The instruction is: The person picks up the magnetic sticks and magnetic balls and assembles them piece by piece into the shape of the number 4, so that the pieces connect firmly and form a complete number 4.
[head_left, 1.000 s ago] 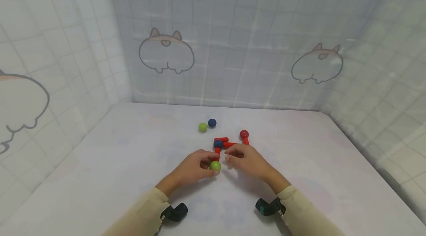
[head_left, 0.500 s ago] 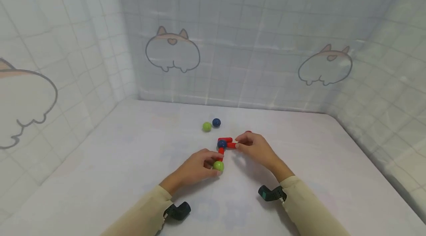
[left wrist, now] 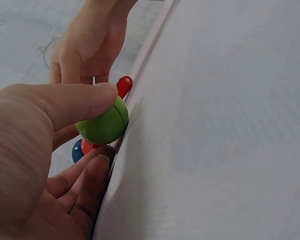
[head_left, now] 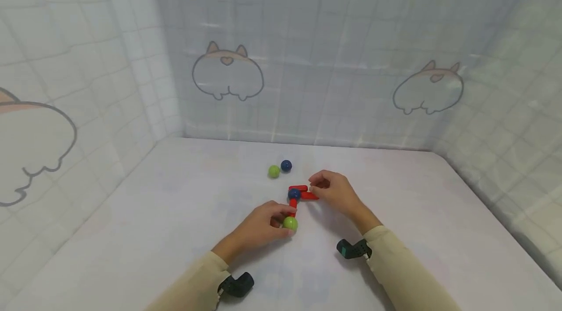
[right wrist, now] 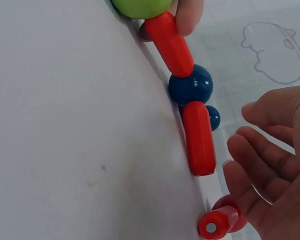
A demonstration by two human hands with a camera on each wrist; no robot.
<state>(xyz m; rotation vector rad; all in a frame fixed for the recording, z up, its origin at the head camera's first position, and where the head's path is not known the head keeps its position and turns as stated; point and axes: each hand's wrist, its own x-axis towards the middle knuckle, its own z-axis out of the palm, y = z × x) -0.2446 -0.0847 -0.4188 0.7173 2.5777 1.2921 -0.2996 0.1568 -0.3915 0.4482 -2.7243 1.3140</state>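
My left hand (head_left: 263, 225) grips a green ball (left wrist: 104, 125) between thumb and fingers, low on the table. A red stick (right wrist: 171, 45) links that ball to a blue ball (right wrist: 191, 85). Out from the blue ball extends a second red stick (right wrist: 200, 140), its other end bare. My right hand (head_left: 335, 194) is beside this bare end, fingers loosely bent and apart from it in the right wrist view, holding nothing. Under its fingers lie another red stick (right wrist: 215, 224) and a red ball (right wrist: 231, 210), both hidden by the hand in the head view.
Behind the joined pieces a loose red stick (head_left: 298, 187) lies on the white table (head_left: 197, 174). Farther back sit a loose green ball (head_left: 274, 171) and a dark blue ball (head_left: 286, 165). Pale tiled-pattern curtains (head_left: 307, 57) enclose the table's back and sides.
My right hand has moved away from the left hand, forward and right to the bare-ended stick, and now covers the red ball. The left hand keeps its hold on the green ball.
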